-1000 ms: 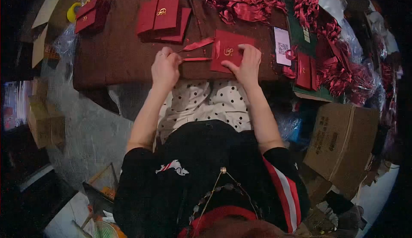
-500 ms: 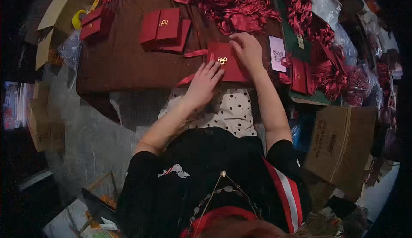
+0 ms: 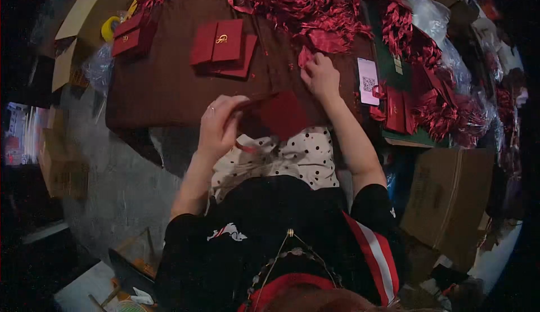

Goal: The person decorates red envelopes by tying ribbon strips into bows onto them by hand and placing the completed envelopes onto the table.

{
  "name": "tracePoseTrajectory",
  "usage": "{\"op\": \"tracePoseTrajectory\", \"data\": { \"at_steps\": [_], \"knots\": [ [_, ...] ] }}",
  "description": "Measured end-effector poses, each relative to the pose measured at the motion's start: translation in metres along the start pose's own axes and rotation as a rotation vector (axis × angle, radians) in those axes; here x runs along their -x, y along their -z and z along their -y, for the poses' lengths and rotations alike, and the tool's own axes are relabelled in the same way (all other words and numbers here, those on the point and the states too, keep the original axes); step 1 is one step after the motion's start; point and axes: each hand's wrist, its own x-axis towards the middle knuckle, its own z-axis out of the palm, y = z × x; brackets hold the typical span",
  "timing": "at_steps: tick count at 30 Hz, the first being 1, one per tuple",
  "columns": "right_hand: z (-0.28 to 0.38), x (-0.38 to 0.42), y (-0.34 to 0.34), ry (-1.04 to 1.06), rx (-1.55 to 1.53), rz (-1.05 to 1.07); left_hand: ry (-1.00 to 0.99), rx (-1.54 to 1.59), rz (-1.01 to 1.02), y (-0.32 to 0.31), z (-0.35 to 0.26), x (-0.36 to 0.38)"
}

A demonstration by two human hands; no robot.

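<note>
My left hand (image 3: 218, 125) is closed on the left edge of a dark red paper envelope (image 3: 284, 115), which is tilted and lifted at the table's front edge above my lap. Its gold-marked face is turned out of sight. A strip of red ribbon hangs below it, partly blurred. Farther out, my right hand (image 3: 322, 77) pinches a piece of red satin ribbon (image 3: 305, 57) at the near side of a big ribbon heap (image 3: 304, 8). A small stack of red envelopes with a gold monogram (image 3: 219, 45) lies left of that hand.
Another red envelope stack (image 3: 132, 36) sits at the table's left, near yellow tape (image 3: 109, 29). To the right are a phone with a QR code (image 3: 368, 81), red envelopes with ribbons (image 3: 396, 111) and clear plastic bags (image 3: 430, 16). A cardboard box (image 3: 444, 194) stands below right.
The envelope has gone from lying flat under both hands to being raised and tilted in my left hand, which moved left. My right hand has left it and now pinches ribbon by the heap.
</note>
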Motion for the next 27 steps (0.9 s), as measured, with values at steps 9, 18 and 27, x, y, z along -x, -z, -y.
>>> {"op": "tracePoseTrajectory", "data": {
  "at_steps": [9, 18, 27],
  "knots": [
    [0.025, 0.044, 0.091, 0.175, -0.193, -0.358, 0.277, -0.118, 0.325, -0.063, 0.066, -0.053],
    [0.037, 0.033, 0.136, 0.073, -1.436, -0.594, 0.176, -0.494, 0.025, -0.101, 0.039, -0.02],
    [0.073, 0.022, 0.108, -0.14, -1.287, -0.287, 0.374, -0.525, 0.013, -0.103, 0.039, -0.002]
  ]
}}
